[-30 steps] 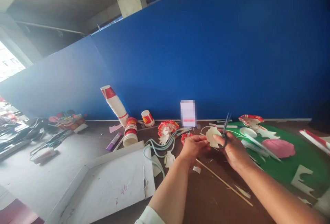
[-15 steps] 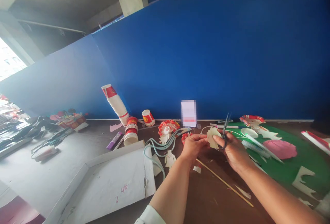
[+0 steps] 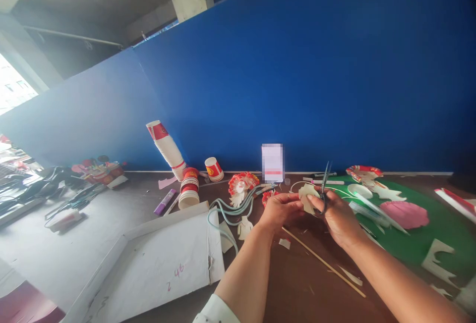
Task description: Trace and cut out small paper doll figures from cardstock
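Observation:
My left hand (image 3: 281, 210) pinches a small cream paper piece (image 3: 307, 197) with a notched, uneven edge. My right hand (image 3: 339, 220) is closed around dark-handled scissors (image 3: 326, 178), their blades pointing up and away from me. The right thumb also rests against the paper piece. Just beyond my left hand, a small red paper flower (image 3: 268, 196) is partly covered by it. Below the hands, a thin wooden stick (image 3: 323, 261) lies slantwise on the dark table, with a small paper scrap (image 3: 284, 243) beside it.
A white box lid (image 3: 148, 263) lies left of my forearm, pale cables (image 3: 223, 209) over its corner. Stacked paper cups (image 3: 169, 152) lean near the blue partition (image 3: 297, 80). On the right, a green mat (image 3: 401, 243) bears pink paper (image 3: 404, 215), pens and cut scraps.
The paper piece has turned slightly between my fingers, and its outline looks more notched. Both hands and the scissors stay almost where they were.

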`<state>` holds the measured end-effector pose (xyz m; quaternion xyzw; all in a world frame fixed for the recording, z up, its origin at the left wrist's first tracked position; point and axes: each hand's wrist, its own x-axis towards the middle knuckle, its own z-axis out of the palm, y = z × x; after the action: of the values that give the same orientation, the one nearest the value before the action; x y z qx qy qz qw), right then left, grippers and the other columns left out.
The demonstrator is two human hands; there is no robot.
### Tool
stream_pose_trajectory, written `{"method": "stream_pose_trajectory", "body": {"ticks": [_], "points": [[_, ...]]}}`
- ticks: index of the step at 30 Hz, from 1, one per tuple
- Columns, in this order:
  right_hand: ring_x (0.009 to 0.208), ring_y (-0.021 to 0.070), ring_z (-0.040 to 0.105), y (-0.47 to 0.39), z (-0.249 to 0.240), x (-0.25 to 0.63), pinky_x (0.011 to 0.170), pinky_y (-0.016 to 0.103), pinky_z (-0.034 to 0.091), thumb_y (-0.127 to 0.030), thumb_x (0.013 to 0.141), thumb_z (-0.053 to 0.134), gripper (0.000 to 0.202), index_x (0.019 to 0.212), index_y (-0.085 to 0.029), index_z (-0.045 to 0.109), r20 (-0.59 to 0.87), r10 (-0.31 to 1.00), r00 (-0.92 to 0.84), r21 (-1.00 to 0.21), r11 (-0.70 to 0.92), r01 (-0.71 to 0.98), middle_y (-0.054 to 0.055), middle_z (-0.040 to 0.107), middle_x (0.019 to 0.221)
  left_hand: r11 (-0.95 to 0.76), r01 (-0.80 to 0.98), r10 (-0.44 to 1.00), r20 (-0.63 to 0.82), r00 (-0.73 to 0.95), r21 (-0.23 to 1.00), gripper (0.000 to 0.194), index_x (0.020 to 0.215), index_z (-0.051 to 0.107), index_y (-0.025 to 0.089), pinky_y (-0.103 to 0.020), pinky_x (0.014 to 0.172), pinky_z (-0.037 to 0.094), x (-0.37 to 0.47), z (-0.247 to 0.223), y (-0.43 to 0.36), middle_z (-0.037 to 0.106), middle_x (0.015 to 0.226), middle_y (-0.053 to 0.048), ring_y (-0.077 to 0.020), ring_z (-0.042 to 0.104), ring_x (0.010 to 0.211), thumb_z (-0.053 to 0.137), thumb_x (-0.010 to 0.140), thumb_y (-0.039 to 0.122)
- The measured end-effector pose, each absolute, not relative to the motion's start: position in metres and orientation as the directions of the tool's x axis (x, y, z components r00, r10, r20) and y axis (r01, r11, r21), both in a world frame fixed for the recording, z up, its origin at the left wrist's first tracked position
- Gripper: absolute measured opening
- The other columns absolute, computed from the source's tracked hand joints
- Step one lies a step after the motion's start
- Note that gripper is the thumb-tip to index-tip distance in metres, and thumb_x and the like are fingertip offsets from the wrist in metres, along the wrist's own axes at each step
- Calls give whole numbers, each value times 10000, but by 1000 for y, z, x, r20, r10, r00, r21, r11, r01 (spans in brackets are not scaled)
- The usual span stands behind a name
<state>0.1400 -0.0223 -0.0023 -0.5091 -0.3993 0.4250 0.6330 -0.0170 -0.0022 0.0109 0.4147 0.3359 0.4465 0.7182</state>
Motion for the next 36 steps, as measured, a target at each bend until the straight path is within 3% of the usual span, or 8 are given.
{"method": "stream_pose_trajectory", "body": {"ticks": [6, 12, 15, 19, 23, 36], "points": [[749, 225, 713, -24, 2, 137, 650, 317, 541, -319, 645, 818, 488, 1099, -267, 645, 12, 967, 254, -976, 67, -209, -8, 763, 852, 231, -327, 944, -130, 302, 917, 559, 897, 769, 110, -254, 625, 520, -14, 13, -1, 669, 681, -47, -111, 610, 573, 923, 471, 438], [733, 237, 712, -30, 9, 132, 588, 306, 518, -343, 632, 826, 478, 1069, -254, 654, 18, 968, 249, -981, 65, -183, -6, 765, 829, 208, -309, 962, -137, 237, 928, 471, 828, 764, 108, -231, 563, 477, -11, 8, 1, 648, 648, -41, -98, 572, 542, 899, 508, 427], [710, 234, 707, -31, 11, 130, 575, 311, 517, -319, 606, 841, 482, 1048, -259, 658, -47, 976, 211, -962, 12, -272, -13, 759, 805, 203, -332, 961, -122, 248, 921, 500, 822, 762, 107, -221, 538, 447, -11, 7, 1, 632, 621, -28, -84, 542, 514, 902, 492, 455], [596, 180, 643, -31, 14, 131, 451, 261, 450, -305, 616, 840, 324, 888, -227, 682, -144, 987, 70, -888, -98, -449, 4, 722, 738, 172, -324, 957, -79, 281, 930, 504, 840, 772, 114, -222, 586, 454, -12, 12, -2, 661, 669, -36, -89, 564, 564, 900, 492, 455], [531, 126, 550, -29, 16, 134, 369, 210, 352, -333, 623, 846, 254, 758, -219, 663, -146, 988, 51, -860, -102, -500, 2, 673, 683, 126, -274, 938, -25, 344, 953, 485, 932, 777, 140, -236, 666, 474, -11, 16, -6, 698, 764, -40, -99, 583, 627, 864, 573, 453], [579, 135, 548, -30, 13, 140, 434, 229, 435, -352, 574, 870, 284, 755, -201, 711, -181, 980, -82, -810, -196, -553, 1, 628, 647, -96, -218, 970, 141, 199, 971, 302, 861, 634, 189, -251, 640, 456, 4, 21, -18, 671, 663, -12, -145, 622, 654, 801, 700, 383]]}}
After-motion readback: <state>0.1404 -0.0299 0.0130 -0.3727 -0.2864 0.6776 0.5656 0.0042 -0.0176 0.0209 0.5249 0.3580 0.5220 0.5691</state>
